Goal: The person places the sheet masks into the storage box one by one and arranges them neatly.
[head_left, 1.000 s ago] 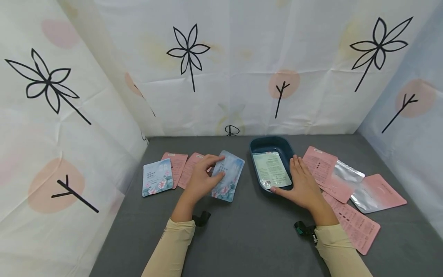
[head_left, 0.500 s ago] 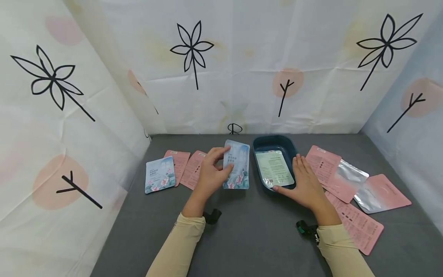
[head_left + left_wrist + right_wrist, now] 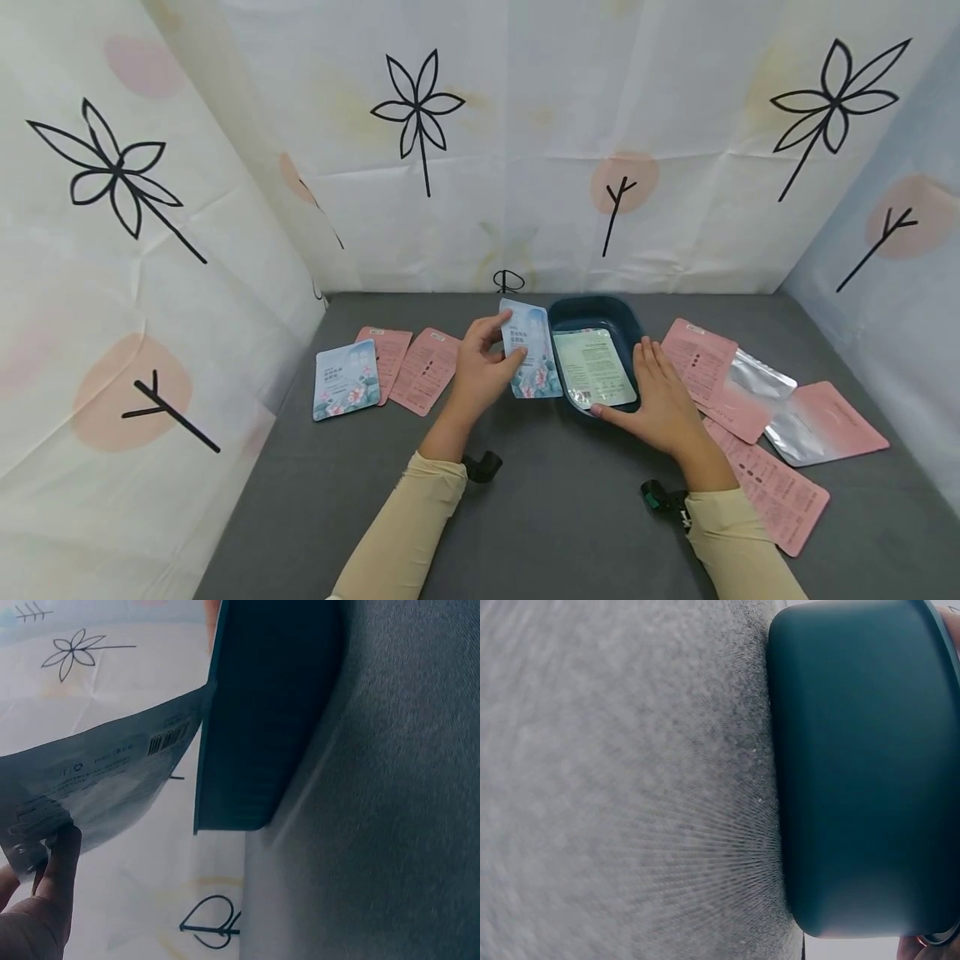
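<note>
In the head view my left hand [image 3: 483,367] pinches a blue floral face mask packet [image 3: 536,354] by its left edge, thumb in front. The packet is held up beside the dark teal plastic basin [image 3: 592,312]. From the left wrist, the packet's barcoded back [image 3: 97,776] shows, its far corner at the rim of the basin [image 3: 262,720]. A pale green packet [image 3: 596,367] lies inside the basin. My right hand [image 3: 663,408] rests against the basin's right side with straight fingers, thumb at the near edge. The right wrist view shows mostly the basin's outer wall [image 3: 862,772].
On the left of the grey table [image 3: 555,517] lie another blue packet [image 3: 345,380] and two pink packets [image 3: 426,371]. Several pink and silver packets [image 3: 772,492] overlap to the right, close to my right forearm. Patterned cloth walls [image 3: 510,167] stand behind and beside the table.
My left hand has carried the blue packet up and rightward from the table to the basin's left edge, uncovering more of a pink packet. The right hand has stayed at the basin.
</note>
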Tool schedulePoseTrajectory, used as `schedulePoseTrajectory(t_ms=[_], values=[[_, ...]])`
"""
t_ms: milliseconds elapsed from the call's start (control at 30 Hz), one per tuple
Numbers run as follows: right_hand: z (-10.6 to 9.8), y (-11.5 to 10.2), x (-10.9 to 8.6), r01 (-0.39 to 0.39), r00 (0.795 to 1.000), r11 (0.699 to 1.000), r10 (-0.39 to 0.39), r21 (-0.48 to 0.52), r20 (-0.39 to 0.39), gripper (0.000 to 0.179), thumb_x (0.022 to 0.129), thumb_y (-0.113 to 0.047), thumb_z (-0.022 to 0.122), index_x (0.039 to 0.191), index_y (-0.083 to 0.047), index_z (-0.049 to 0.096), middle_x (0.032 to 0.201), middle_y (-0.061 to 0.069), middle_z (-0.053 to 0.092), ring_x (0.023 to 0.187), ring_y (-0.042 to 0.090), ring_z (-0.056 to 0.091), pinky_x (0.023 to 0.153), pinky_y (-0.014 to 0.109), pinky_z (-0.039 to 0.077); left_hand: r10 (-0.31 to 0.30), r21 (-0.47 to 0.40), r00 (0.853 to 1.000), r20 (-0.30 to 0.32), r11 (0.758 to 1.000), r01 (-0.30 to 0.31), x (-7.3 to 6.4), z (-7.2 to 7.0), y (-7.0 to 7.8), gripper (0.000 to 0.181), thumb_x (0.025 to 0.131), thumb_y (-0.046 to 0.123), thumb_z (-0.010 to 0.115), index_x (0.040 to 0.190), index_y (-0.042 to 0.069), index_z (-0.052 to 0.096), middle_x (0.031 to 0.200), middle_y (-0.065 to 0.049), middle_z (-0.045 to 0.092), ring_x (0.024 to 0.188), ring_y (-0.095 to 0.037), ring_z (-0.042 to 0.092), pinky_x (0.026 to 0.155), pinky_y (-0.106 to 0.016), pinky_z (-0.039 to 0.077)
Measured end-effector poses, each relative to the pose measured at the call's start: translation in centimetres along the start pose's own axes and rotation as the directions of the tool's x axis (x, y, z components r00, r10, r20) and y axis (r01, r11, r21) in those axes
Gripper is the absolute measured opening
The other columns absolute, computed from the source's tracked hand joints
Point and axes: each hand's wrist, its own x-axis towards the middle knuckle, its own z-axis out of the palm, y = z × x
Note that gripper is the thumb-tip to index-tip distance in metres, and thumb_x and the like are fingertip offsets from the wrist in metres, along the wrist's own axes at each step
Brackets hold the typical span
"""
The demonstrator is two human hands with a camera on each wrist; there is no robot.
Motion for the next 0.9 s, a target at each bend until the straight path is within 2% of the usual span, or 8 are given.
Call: schedulePoseTrajectory(t_ms=[233, 300, 467, 567, 633, 833, 900], values=[[0.3, -0.1, 0.1, -0.001, 1.0, 1.0, 0.001, 0.007, -0.003, 0.134, 0.083, -0.081, 0.068, 0.167, 0.007, 0.013, 0.177, 0.025, 0.007, 0.167, 0.04, 0.002, 0.13, 0.066, 0.013, -0.016, 0.034, 0.999, 0.03, 0.999, 0.015, 0.1, 0.9, -0.8, 0.057, 0.093, -0.008, 0.074, 0.147, -0.004, 0.058, 0.135, -0.026, 0.054, 0.123, -0.042, 0.064, 0.092, -0.038, 0.063], [0.4, -0.2, 0.1, 0.0, 1.0, 1.0, 0.0, 0.008, -0.004, 0.134, 0.083, -0.081, 0.068, 0.167, 0.007, 0.013, 0.177, 0.025, 0.007, 0.167, 0.04, 0.003, 0.13, 0.066, 0.014, -0.015, 0.04, 1.0, 0.019, 0.999, 0.015, 0.1, 1.0, -0.8, 0.057, 0.092, -0.009, 0.074, 0.147, -0.004, 0.059, 0.133, -0.025, 0.055, 0.121, -0.041, 0.065, 0.091, -0.037, 0.063], [0.2, -0.2, 0.1, 0.0, 1.0, 1.0, 0.0, 0.014, -0.008, 0.134, 0.083, -0.081, 0.069, 0.167, 0.008, 0.013, 0.177, 0.026, 0.007, 0.166, 0.041, 0.004, 0.13, 0.065, 0.013, -0.001, 0.022, 1.0, -0.03, 1.0, 0.002, 0.4, 0.8, -0.3, 0.057, 0.091, -0.01, 0.074, 0.146, -0.003, 0.06, 0.131, -0.025, 0.055, 0.12, -0.041, 0.065, 0.085, -0.025, 0.062], [0.0, -0.1, 0.2, -0.004, 1.0, 1.0, 0.004, 0.004, -0.009, 0.134, 0.083, -0.081, 0.069, 0.167, 0.008, 0.013, 0.177, 0.025, 0.006, 0.166, 0.041, 0.004, 0.13, 0.065, 0.013, 0.013, 0.011, 0.999, -0.035, 1.0, -0.013, 0.6, 0.8, -0.1, 0.056, 0.092, -0.01, 0.073, 0.146, -0.003, 0.06, 0.131, -0.025, 0.055, 0.119, -0.042, 0.065, 0.083, -0.022, 0.06], [-0.1, 0.0, 0.2, -0.005, 1.0, 1.0, 0.005, -0.002, -0.01, 0.134, 0.083, -0.082, 0.068, 0.167, 0.008, 0.013, 0.177, 0.025, 0.006, 0.166, 0.042, 0.005, 0.13, 0.065, 0.013, 0.017, 0.011, 0.999, -0.029, 1.0, -0.016, 0.6, 0.9, 0.0, 0.055, 0.092, -0.009, 0.073, 0.146, -0.003, 0.06, 0.131, -0.025, 0.055, 0.119, -0.041, 0.066, 0.084, -0.023, 0.061], [0.2, 0.2, 0.1, -0.002, 1.0, 1.0, 0.002, 0.005, -0.007, 0.135, 0.083, -0.082, 0.068, 0.167, 0.007, 0.012, 0.177, 0.025, 0.006, 0.166, 0.042, 0.004, 0.13, 0.066, 0.013, 0.009, 0.002, 1.0, -0.024, 1.0, -0.009, 0.5, 1.4, 0.1, 0.054, 0.093, -0.008, 0.073, 0.146, -0.002, 0.061, 0.131, -0.024, 0.056, 0.119, -0.037, 0.066, 0.09, -0.039, 0.063], [0.3, 0.3, 0.1, -0.004, 1.0, 1.0, 0.004, 0.005, -0.004, 0.135, 0.083, -0.082, 0.068, 0.167, 0.007, 0.011, 0.177, 0.025, 0.005, 0.166, 0.041, 0.003, 0.13, 0.065, 0.012, 0.018, -0.009, 0.999, -0.036, 1.0, -0.018, 0.5, 1.5, 0.1, 0.054, 0.093, -0.009, 0.073, 0.145, -0.001, 0.061, 0.131, -0.023, 0.056, 0.117, -0.037, 0.066, 0.089, -0.037, 0.063]])
